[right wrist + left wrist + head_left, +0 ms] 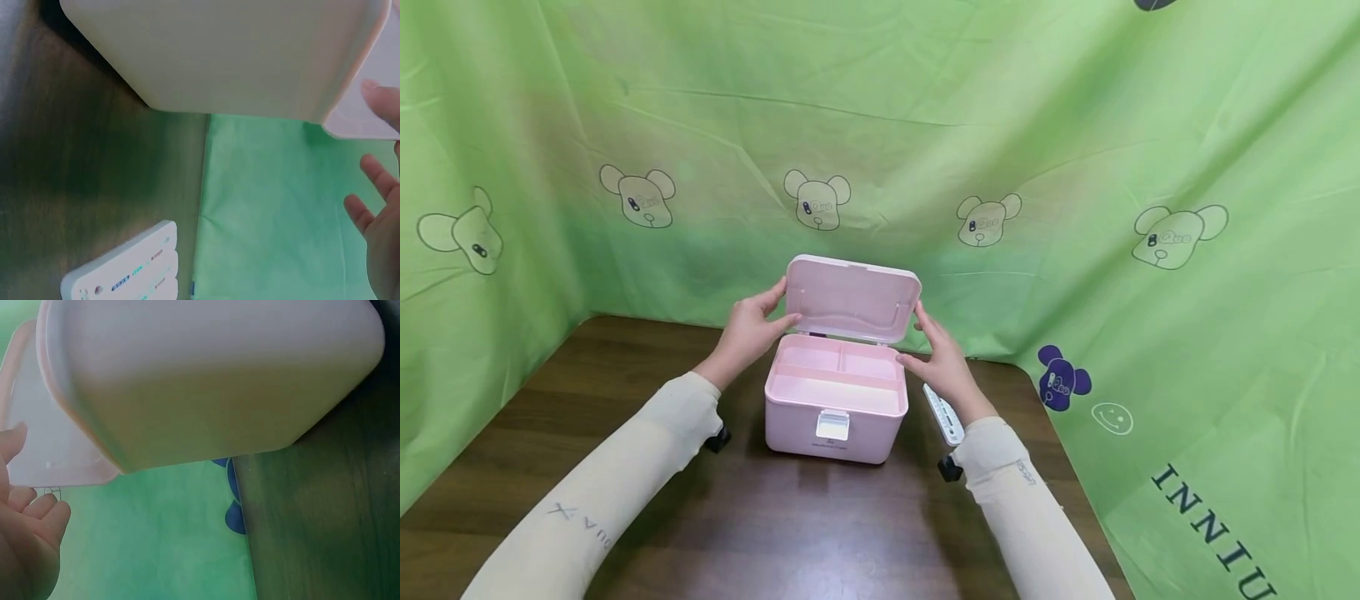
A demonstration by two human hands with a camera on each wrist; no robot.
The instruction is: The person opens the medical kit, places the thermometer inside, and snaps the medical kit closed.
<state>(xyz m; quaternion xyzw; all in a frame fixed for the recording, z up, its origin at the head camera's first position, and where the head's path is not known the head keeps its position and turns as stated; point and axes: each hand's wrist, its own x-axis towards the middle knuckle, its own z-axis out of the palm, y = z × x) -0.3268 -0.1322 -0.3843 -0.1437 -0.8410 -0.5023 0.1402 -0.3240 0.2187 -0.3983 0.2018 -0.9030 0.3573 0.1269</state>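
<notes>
A pink medicine box [835,432] stands on the table with its lid [853,296] raised and tipped back. Inside its top is a pink tray [838,375] split into compartments. My left hand [749,332] holds the lid by its left edge, thumb on the inner face and fingers round the outside. At the lid's right edge is my right hand [951,371], its fingers extended along the edge and its thumb near the box's rim. In the right wrist view, the thumb overlaps the lid and the other fingers [379,175] are spread. A white latch [832,425] hangs on the front.
A flat white card-like item [943,415] with printed marks lies on the table right of the box, partly behind the right wrist. The brown wooden table [760,533] is bordered by a green cloth [887,100] with bear-head drawings, behind and at both sides.
</notes>
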